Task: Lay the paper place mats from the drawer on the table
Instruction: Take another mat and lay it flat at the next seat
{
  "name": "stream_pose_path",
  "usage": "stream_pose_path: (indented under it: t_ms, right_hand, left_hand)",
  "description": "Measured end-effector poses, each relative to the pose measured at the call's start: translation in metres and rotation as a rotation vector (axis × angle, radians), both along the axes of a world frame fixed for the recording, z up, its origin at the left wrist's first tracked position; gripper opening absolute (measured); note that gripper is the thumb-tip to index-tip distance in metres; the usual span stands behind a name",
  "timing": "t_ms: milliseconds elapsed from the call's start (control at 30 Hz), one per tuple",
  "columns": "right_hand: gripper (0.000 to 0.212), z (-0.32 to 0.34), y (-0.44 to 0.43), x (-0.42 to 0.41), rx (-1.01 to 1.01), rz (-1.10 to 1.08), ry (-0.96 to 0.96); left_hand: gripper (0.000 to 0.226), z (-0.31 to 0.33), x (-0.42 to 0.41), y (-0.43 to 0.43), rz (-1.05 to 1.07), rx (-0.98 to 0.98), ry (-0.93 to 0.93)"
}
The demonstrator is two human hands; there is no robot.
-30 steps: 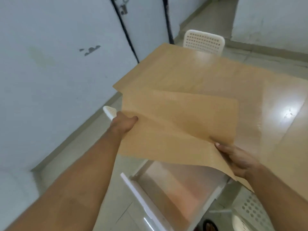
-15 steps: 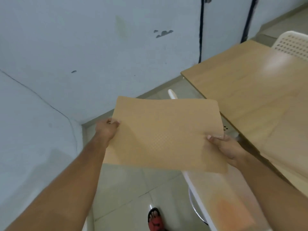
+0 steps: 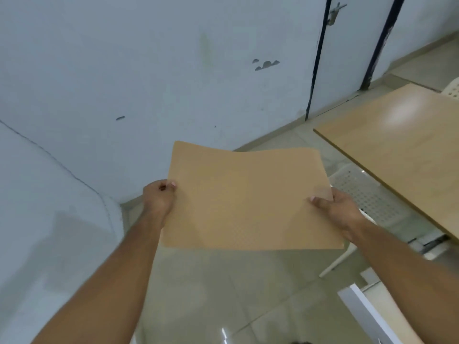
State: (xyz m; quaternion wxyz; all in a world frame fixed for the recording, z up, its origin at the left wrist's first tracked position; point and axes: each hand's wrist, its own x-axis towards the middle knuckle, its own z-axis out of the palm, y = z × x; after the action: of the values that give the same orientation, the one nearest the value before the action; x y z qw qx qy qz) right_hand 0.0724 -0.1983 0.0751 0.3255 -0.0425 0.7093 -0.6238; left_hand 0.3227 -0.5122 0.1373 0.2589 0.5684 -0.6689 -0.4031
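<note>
A tan paper place mat (image 3: 246, 199) with a fine dotted texture hangs flat in the air in front of me, above the tiled floor. My left hand (image 3: 159, 198) pinches its left edge and my right hand (image 3: 339, 211) pinches its right edge. The light wooden table (image 3: 402, 145) lies to the right, apart from the mat. At the bottom right a white edge of the drawer (image 3: 365, 311) shows; its inside is out of sight.
A white perforated plastic chair (image 3: 367, 197) sits tucked under the table's near edge, just right of the mat. Another white chair (image 3: 453, 88) peeks in at the far right. A pale wall and a door with dark frames stand behind.
The view has swung left, away from the table and drawer. The mat, held in both hands, came off the tabletop area and now hangs over the floor.
</note>
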Motion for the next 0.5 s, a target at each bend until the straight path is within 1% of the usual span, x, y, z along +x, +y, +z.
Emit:
stream_pose_path:
  t_ms: [33,100,233,433,500]
  right_hand:
    - [0.031,0.003,-0.011,-0.008,0.006,-0.008,0.015]
    - [0.036,0.006,-0.033,-0.028,0.014,-0.02,0.041]
    - [0.041,-0.004,-0.073,-0.079,0.025,-0.069,0.051]
    - [0.041,-0.026,-0.119,-0.169,0.019,-0.204,-0.016]
    - [0.04,-0.022,-0.128,-0.193,0.053,-0.263,0.005]
  left_hand:
    - [0.013,-0.003,-0.01,-0.012,-0.014,-0.012,-0.012]
    - [0.017,-0.008,-0.033,-0.034,-0.024,-0.035,-0.03]
    - [0.016,-0.021,-0.091,-0.084,-0.029,-0.033,-0.03]
    - [0.016,-0.024,-0.221,-0.149,-0.145,-0.028,-0.037]
    - [0.016,-0.021,-0.266,-0.165,-0.193,-0.023,-0.049]
